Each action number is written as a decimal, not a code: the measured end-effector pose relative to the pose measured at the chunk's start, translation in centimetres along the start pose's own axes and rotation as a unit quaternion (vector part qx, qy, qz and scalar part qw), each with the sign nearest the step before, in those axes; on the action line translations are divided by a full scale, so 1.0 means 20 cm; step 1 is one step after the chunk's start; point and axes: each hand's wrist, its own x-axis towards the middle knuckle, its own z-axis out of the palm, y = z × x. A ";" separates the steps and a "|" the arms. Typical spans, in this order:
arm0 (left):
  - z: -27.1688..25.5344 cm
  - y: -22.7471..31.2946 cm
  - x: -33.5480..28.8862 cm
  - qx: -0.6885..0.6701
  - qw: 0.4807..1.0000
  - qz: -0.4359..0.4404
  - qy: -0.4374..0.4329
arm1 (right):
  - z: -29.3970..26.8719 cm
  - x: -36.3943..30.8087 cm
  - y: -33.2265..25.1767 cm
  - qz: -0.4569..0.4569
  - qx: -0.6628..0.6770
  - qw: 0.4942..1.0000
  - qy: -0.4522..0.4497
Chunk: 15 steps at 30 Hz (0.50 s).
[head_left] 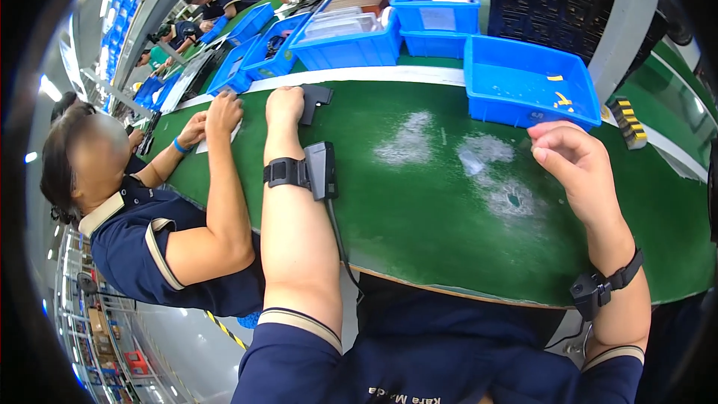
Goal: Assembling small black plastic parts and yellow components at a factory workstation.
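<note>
My left hand (285,108) is closed at the far side of the green table, with a dark flat piece (317,100) beside its thumb side. The piece has a notched outline and seems to be in its grip, though the fingertips are hidden. Over the right part of the table hovers my right hand (574,155), its fingers loosely curled and the thumb apart from them. Nothing shows between them. Just beyond it stands a blue bin (501,110) holding a few small yellow strips (559,97).
Several blue bins (348,51) line the far edge, some with clear trays and brown pieces. A yellow-and-black block stack (630,124) stands at the right. Worn pale patches mark the green table (419,217). A co-worker (187,247) sits close on my left; others work farther off.
</note>
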 end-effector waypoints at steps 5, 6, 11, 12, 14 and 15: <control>-0.03 0.13 -0.11 0.070 0.994 -0.077 0.045 | 0.01 0.01 0.01 0.006 -0.010 1.000 -0.006; -0.03 0.18 -0.15 0.065 0.995 -0.019 0.080 | 0.02 0.00 0.02 -0.001 -0.017 1.000 -0.006; -0.02 0.51 -0.41 -0.130 0.935 0.317 0.089 | 0.01 0.01 0.01 0.009 -0.055 0.998 0.004; -0.01 0.58 -0.50 -0.175 0.920 0.348 0.036 | 0.01 0.01 0.00 0.043 -0.034 0.998 0.010; 0.00 0.70 -0.68 -0.236 0.871 0.426 -0.071 | 0.01 0.02 0.00 0.080 -0.017 0.996 0.018; 0.01 0.75 -0.77 -0.260 0.829 0.484 -0.108 | 0.02 0.01 0.00 0.070 -0.002 0.997 0.014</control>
